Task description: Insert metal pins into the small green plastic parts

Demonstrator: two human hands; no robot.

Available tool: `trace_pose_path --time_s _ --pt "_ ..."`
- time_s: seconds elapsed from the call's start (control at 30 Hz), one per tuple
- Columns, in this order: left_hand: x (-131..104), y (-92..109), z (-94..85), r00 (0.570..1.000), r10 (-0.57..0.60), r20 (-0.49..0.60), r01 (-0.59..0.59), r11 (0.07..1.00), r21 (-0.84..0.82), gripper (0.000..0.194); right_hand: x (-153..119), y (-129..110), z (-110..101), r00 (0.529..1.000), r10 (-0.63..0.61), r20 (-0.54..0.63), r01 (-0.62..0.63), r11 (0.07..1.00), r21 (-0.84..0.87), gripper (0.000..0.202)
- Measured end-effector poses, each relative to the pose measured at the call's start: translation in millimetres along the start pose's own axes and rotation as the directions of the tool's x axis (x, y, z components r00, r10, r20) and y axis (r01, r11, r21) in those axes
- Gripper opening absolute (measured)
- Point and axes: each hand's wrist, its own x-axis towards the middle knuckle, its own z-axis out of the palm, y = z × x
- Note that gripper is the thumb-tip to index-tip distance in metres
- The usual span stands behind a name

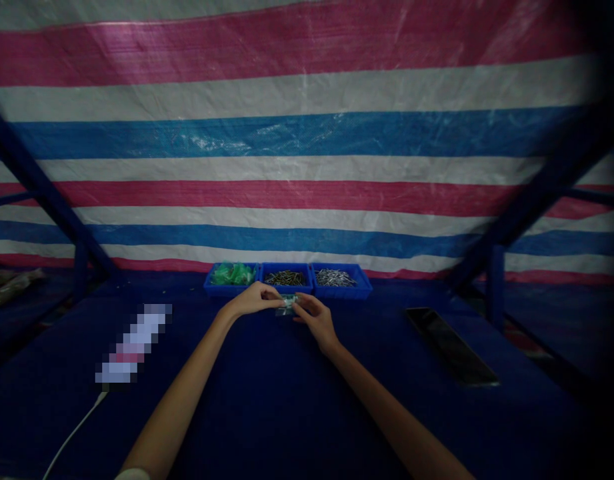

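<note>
Between my two hands, just in front of the blue bins, is a small clear plastic packet (287,305) with something pale in it. My left hand (257,299) pinches its left side. The fingers of my right hand (315,316) are closed on its right side. Behind the hands stand three blue bins in a row: the left bin (225,291) holds green plastic pieces, the middle bin (309,288) holds brass-coloured screws or pins, and the right bin (343,292) holds silver ones. What the packet contains is too small to tell.
A blurred-out lit device (137,343) with a white cable (77,430) lies left on the dark blue table (267,413). A dark phone-like slab (451,347) lies right. Blue frame bars flank the table, with a striped tarp (287,137) behind. Plastic bags (17,287) sit far left.
</note>
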Motion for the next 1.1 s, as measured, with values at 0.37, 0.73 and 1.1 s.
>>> trace_pose_path --time_s 0.37,0.73,1.1 --pt "0 2 8.1 0.997 -0.041 0.061 0.047 0.993 -0.105 0.026 -2 -4 1 0.996 0.058 0.066 -0.057 0.998 -0.011 0.051" --pt "-23 11 -56.2 0.891 0.076 -0.448 0.056 0.960 0.274 0.021 -3 -10 1 0.996 0.074 0.047 -0.075 0.997 0.003 0.041" --pt "-35 -25 -77.9 0.881 -0.020 -0.473 0.274 0.836 0.475 0.020 -3 -11 1 0.997 0.070 0.043 -0.070 0.997 0.009 0.039"
